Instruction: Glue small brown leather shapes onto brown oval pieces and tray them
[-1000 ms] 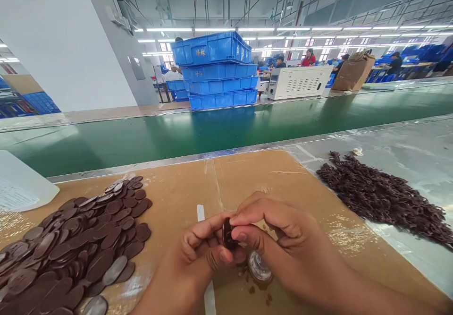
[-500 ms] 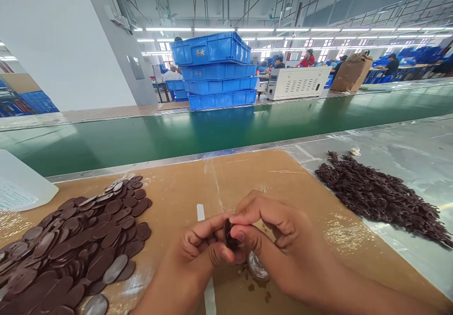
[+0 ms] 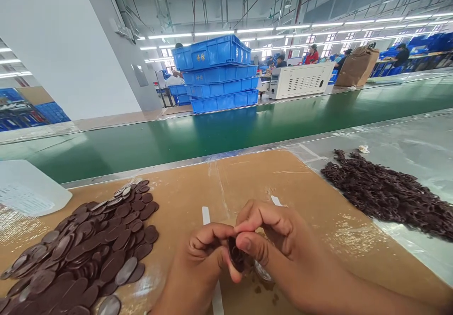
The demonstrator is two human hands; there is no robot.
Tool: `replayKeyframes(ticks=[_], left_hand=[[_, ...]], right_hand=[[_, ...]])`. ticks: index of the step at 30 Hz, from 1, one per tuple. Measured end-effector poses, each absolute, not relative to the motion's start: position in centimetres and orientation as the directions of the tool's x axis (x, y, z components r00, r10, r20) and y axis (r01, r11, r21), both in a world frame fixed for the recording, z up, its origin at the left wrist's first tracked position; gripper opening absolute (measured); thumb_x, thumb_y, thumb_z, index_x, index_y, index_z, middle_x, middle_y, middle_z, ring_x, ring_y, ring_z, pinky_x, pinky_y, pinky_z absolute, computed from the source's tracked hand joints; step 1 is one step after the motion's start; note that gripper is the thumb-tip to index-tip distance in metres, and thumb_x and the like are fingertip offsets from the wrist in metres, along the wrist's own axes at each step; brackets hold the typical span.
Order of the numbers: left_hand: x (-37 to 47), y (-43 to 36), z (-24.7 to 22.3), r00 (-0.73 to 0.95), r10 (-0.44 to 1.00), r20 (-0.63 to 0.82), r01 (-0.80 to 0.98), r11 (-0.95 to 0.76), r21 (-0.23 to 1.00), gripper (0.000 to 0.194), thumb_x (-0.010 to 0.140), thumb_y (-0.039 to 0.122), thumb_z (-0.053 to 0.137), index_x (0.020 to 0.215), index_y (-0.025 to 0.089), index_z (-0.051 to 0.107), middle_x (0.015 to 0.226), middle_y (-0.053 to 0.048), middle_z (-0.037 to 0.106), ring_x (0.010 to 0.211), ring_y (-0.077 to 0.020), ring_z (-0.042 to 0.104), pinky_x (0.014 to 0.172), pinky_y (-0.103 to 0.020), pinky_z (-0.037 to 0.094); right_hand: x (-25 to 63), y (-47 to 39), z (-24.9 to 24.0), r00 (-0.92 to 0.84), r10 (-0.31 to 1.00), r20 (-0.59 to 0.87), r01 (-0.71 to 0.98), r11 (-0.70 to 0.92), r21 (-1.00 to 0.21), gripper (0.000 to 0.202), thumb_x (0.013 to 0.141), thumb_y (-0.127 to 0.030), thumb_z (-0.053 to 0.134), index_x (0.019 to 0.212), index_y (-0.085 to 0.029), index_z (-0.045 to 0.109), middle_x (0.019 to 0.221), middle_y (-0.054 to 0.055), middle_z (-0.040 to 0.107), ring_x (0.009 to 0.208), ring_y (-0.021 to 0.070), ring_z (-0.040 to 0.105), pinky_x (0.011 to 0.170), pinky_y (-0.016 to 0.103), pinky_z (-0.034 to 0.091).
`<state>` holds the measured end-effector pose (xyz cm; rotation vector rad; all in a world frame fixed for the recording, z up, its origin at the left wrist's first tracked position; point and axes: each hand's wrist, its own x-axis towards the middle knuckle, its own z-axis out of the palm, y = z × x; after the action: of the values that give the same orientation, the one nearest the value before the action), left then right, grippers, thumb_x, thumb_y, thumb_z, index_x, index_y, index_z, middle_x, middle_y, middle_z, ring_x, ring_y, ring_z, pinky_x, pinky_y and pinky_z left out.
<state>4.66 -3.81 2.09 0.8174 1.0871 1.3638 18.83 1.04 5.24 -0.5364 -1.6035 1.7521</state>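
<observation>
A small dark brown piece (image 3: pixel 236 254) is pinched between both hands over the brown board. My left hand (image 3: pixel 203 263) grips its left side with thumb and fingers. My right hand (image 3: pixel 279 249) has its thumb and index finger pressed together on the upper right edge of the piece. Partly hidden behind the right hand is a round clear dish (image 3: pixel 262 272), with dark wet spots around it. A large heap of flat brown ovals (image 3: pixel 92 244) lies on the left. To the right sits a pile of dark, stringy brown bits (image 3: pixel 385 192).
A whitish plastic container (image 3: pixel 33 187) stands at the left edge. Beyond the board (image 3: pixel 247 173) runs a green belt (image 3: pixel 170 135). Behind it are stacked blue crates (image 3: pixel 221 76), a white machine (image 3: pixel 300 81), a brown bag (image 3: pixel 357 67) and several people.
The view has shifted slightly, and the scene lies a little further right. Both hands are slightly lower in view, and more of the dark piece shows between them.
</observation>
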Motion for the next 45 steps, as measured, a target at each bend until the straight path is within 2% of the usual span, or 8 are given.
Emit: replayKeyframes(ticks=[4, 8, 15, 18, 23, 31, 38, 45], left_hand=[[4.96, -3.87, 2.23, -0.129, 0.985, -0.114, -0.390, 0.055, 0.919, 0.010, 0.066, 0.027, 0.079, 0.071, 0.021, 0.072, 0.047, 0.003, 0.063, 0.053, -0.0091, 0.056, 0.059, -0.017, 0.045], [5.18, -3.88, 2.47, -0.161, 0.979, -0.121, -0.430, 0.040, 0.902, 0.012, 0.063, 0.026, 0.081, 0.070, 0.021, 0.072, 0.043, 0.004, 0.061, 0.051, -0.0085, 0.056, 0.058, -0.016, 0.045], [5.07, -3.87, 2.09, -0.170, 0.977, -0.131, -0.435, 0.045, 0.899, 0.014, 0.063, 0.027, 0.081, 0.071, 0.021, 0.071, 0.046, 0.004, 0.063, 0.051, -0.0089, 0.056, 0.057, -0.018, 0.045], [5.16, -4.01, 2.23, -0.180, 0.972, -0.150, -0.418, 0.063, 0.906, 0.015, 0.063, 0.028, 0.081, 0.071, 0.021, 0.071, 0.045, 0.004, 0.062, 0.051, -0.0100, 0.057, 0.057, -0.018, 0.046], [5.34, -4.23, 2.52, -0.269, 0.947, -0.177, -0.361, 0.071, 0.930, 0.021, 0.057, 0.029, 0.084, 0.069, 0.019, 0.071, 0.053, 0.003, 0.064, 0.054, -0.0080, 0.055, 0.058, -0.016, 0.044], [5.55, -4.19, 2.66, -0.260, 0.943, -0.208, -0.404, 0.090, 0.910, 0.024, 0.055, 0.030, 0.085, 0.069, 0.017, 0.070, 0.044, 0.003, 0.060, 0.049, -0.0077, 0.054, 0.056, -0.016, 0.044], [5.32, -4.06, 2.40, -0.220, 0.961, -0.167, -0.413, 0.063, 0.909, 0.019, 0.058, 0.025, 0.084, 0.069, 0.017, 0.071, 0.040, 0.004, 0.059, 0.047, -0.0083, 0.056, 0.054, -0.016, 0.045], [5.21, -3.81, 2.38, -0.199, 0.971, -0.135, -0.401, 0.045, 0.915, 0.017, 0.059, 0.025, 0.083, 0.069, 0.018, 0.072, 0.040, 0.003, 0.060, 0.045, -0.0084, 0.056, 0.052, -0.015, 0.045]], right_hand=[[18.86, 0.95, 5.18, -0.664, 0.728, 0.171, -0.195, 0.052, -0.979, 0.025, 0.088, -0.038, 0.056, 0.074, -0.018, 0.049, 0.068, 0.000, 0.060, 0.060, 0.0092, 0.058, 0.053, 0.020, 0.045], [18.90, 1.00, 5.11, -0.660, 0.729, 0.181, -0.150, 0.107, -0.983, 0.024, 0.089, -0.037, 0.053, 0.075, -0.018, 0.048, 0.068, 0.000, 0.061, 0.059, 0.0097, 0.057, 0.050, 0.020, 0.040], [19.00, 0.95, 5.21, -0.663, 0.723, 0.196, -0.106, 0.168, -0.980, 0.022, 0.091, -0.035, 0.050, 0.076, -0.019, 0.045, 0.070, 0.001, 0.062, 0.063, 0.0117, 0.059, 0.058, 0.024, 0.044], [19.01, 0.79, 5.10, -0.656, 0.728, 0.196, -0.089, 0.183, -0.979, 0.021, 0.091, -0.035, 0.050, 0.077, -0.020, 0.045, 0.071, 0.002, 0.062, 0.064, 0.0128, 0.059, 0.058, 0.026, 0.044], [18.98, 0.81, 4.96, -0.642, 0.741, 0.195, -0.068, 0.199, -0.978, 0.021, 0.090, -0.036, 0.049, 0.077, -0.020, 0.046, 0.070, 0.002, 0.063, 0.065, 0.0143, 0.058, 0.061, 0.029, 0.044], [19.04, 0.84, 4.95, -0.641, 0.736, 0.217, -0.074, 0.223, -0.972, 0.021, 0.091, -0.034, 0.048, 0.076, -0.020, 0.045, 0.067, 0.001, 0.063, 0.062, 0.0122, 0.056, 0.063, 0.028, 0.043], [18.99, 0.82, 4.68, -0.640, 0.746, 0.182, -0.086, 0.166, -0.982, 0.029, 0.088, -0.047, 0.052, 0.077, -0.020, 0.046, 0.068, 0.002, 0.062, 0.059, 0.0120, 0.053, 0.049, 0.023, 0.038], [18.99, 0.74, 4.59, -0.654, 0.740, 0.153, -0.095, 0.120, -0.988, 0.032, 0.087, -0.050, 0.052, 0.079, -0.020, 0.045, 0.069, 0.002, 0.061, 0.060, 0.0126, 0.054, 0.048, 0.023, 0.039]])
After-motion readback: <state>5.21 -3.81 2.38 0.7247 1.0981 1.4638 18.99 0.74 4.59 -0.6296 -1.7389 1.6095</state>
